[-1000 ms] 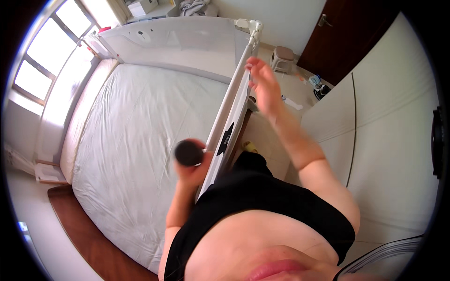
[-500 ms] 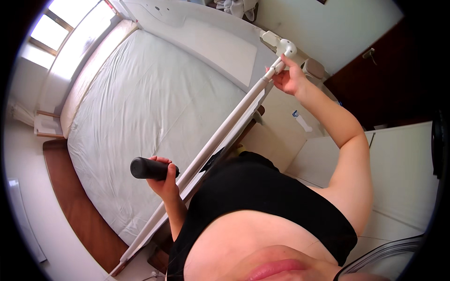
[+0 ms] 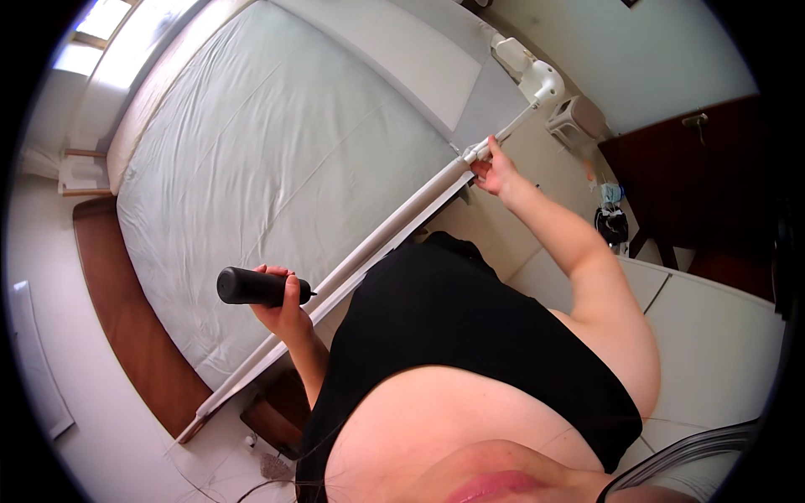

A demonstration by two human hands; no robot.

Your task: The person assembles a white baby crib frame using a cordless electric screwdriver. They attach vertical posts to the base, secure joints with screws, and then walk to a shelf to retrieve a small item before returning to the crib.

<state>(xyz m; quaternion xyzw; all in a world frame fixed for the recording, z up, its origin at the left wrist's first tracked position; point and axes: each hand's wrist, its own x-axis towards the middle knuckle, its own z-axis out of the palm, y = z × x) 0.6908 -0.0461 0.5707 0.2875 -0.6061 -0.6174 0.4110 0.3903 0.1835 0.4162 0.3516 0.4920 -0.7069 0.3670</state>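
Observation:
My left hand (image 3: 283,314) is wrapped round a black cylindrical tool (image 3: 251,286) with a thin pointed tip, held over the near side of the bed. The tip points right, toward the padded rail (image 3: 377,230) that runs along the bed's edge. At the rail's far end, my right hand (image 3: 496,173) grips its white joint (image 3: 480,153), thumb on top and fingers below. Between that hand and a rounded white plastic corner bracket (image 3: 541,84), a thin white rod (image 3: 516,124) shows. The fingers partly hide the joint.
A bed with a pale wrinkled sheet (image 3: 251,151) and a brown wooden headboard (image 3: 134,318) lies beyond the rail. Grey-white guard panels (image 3: 411,59) edge its far side. A beige stool (image 3: 577,117) stands near a dark door (image 3: 696,184). White cabinets (image 3: 704,335) are at right.
My right hand has moved away from the corner bracket, and the rod between them is now exposed. My left hand still holds the black tool, now turned so its tip shows. The view has shifted.

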